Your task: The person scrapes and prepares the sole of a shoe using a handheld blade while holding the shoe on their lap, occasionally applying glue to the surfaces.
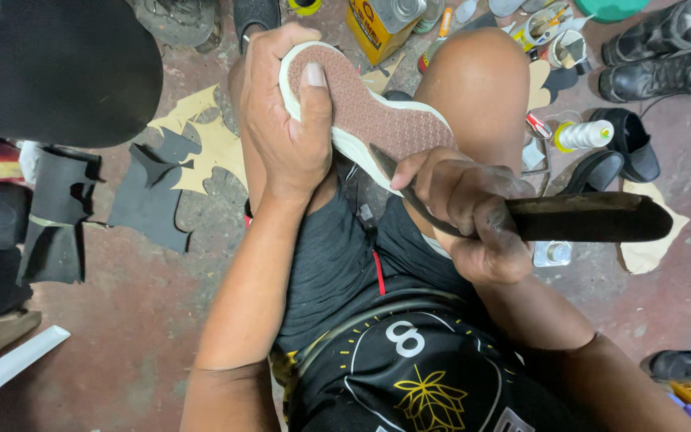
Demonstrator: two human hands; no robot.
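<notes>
Now the left hand [281,120] grips the shoe [361,112] sole-up while the right hand [473,216] holds a knife [569,218] at its edge, likely trimming; steady pressure seems needed.

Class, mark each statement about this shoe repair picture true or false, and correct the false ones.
1. The left hand grips the shoe sole-up. True.
2. The right hand holds a paintbrush. False: it holds a knife with a dark wooden handle, blade against the sole's pale edge.
3. The shoe's sole is bright blue. False: it is reddish-brown with a pale rim.
4. A pair of black boots lies on the floor at upper right. True.
5. A yellow can stands beyond the knee. True.
</notes>
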